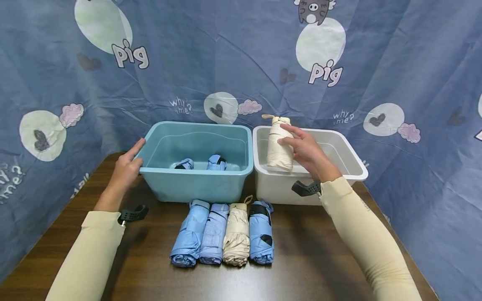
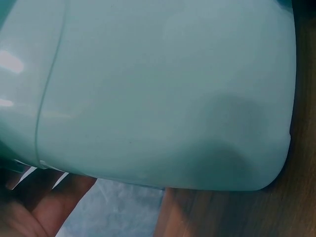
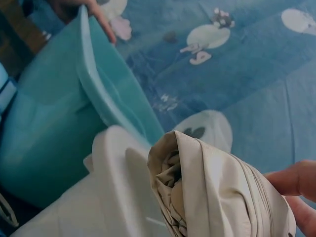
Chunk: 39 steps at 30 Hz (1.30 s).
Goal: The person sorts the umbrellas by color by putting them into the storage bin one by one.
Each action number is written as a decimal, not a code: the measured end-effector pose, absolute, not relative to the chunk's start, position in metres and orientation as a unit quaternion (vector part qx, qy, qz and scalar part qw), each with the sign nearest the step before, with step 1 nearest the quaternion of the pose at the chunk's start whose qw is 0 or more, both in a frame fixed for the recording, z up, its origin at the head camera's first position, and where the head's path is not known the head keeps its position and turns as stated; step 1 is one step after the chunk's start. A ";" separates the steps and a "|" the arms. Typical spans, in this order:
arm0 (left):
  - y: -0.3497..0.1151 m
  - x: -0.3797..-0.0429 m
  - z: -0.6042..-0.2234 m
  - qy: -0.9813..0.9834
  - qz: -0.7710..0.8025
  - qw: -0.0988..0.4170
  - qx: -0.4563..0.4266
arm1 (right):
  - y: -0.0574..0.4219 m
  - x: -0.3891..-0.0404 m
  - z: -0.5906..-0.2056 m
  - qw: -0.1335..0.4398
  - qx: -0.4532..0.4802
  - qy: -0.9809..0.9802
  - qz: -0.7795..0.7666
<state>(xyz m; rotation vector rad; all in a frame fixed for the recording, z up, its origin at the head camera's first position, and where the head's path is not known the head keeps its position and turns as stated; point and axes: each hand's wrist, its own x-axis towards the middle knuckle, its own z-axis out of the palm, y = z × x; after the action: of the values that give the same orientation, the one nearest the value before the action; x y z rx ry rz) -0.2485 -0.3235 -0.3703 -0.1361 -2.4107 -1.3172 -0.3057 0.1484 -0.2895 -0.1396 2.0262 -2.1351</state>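
Note:
My right hand (image 1: pixel 308 151) holds a folded cream umbrella (image 1: pixel 280 144) upright over the white bin (image 1: pixel 286 188), thumb and fingers around its side. In the right wrist view the rolled end of this umbrella (image 3: pixel 222 187) faces the camera. On the left, my left hand (image 1: pixel 126 171) grips the rim of the teal bin (image 1: pixel 196 186) at its left end. Inside the teal bin lie two folded blue umbrellas (image 1: pixel 216 163), partly hidden by the front wall. The left wrist view is mostly filled by the teal bin's outer wall (image 2: pixel 158 98), with fingers (image 2: pixel 64 202) at its edge.
In front of the bins, several folded umbrellas lie side by side on the brown wooden table (image 1: pixel 150 259): blue ones (image 1: pixel 191 232) and a cream one (image 1: pixel 236 234). The two bins stand next to each other. A blue printed cloth (image 1: pixel 233 54) hangs behind.

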 end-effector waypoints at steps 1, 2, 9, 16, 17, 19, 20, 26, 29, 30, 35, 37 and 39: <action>-0.323 -0.248 -0.371 -0.860 -0.471 0.192 -0.049 | 0.147 -0.309 -0.291 0.102 -0.042 0.683 -0.722; -0.322 -0.248 -0.371 -0.860 -0.470 0.192 -0.049 | 0.145 -0.311 -0.293 0.107 -0.038 0.685 -0.720; -0.322 -0.249 -0.370 -0.856 -0.478 0.191 -0.054 | 0.137 -0.329 -0.306 0.121 -0.036 0.705 -0.698; -0.323 -0.252 -0.373 -0.856 -0.482 0.179 -0.053 | 0.138 -0.338 -0.319 0.133 -0.023 0.735 -0.664; -0.323 -0.252 -0.373 -0.856 -0.482 0.179 -0.053 | 0.138 -0.338 -0.321 0.135 -0.022 0.739 -0.660; -0.323 -0.252 -0.374 -0.855 -0.483 0.181 -0.055 | 0.137 -0.338 -0.323 0.141 -0.026 0.749 -0.647; -0.323 -0.252 -0.373 -0.854 -0.484 0.182 -0.056 | 0.137 -0.338 -0.323 0.142 -0.028 0.754 -0.640; -0.323 -0.251 -0.373 -0.849 -0.491 0.187 -0.054 | 0.135 -0.338 -0.323 0.160 -0.031 0.783 -0.600; -0.322 -0.251 -0.373 -0.848 -0.492 0.190 -0.053 | 0.135 -0.340 -0.322 0.163 -0.024 0.796 -0.583; -0.322 -0.251 -0.373 -0.848 -0.492 0.191 -0.053 | 0.135 -0.340 -0.322 0.165 -0.022 0.798 -0.580; -0.322 -0.252 -0.373 -0.848 -0.491 0.190 -0.054 | 0.134 -0.341 -0.324 0.175 -0.003 0.808 -0.563; -0.323 -0.252 -0.373 -0.849 -0.492 0.187 -0.054 | 0.135 -0.340 -0.324 0.178 0.003 0.816 -0.551; -0.323 -0.252 -0.373 -0.849 -0.493 0.184 -0.052 | 0.135 -0.339 -0.326 0.181 0.008 0.825 -0.535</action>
<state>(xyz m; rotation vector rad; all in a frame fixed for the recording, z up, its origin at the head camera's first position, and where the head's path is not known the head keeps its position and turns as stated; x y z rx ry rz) -0.2519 -0.3229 -0.3732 -0.1464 -2.3942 -1.3888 -0.3395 0.1350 -0.3257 0.0237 2.3306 -1.5124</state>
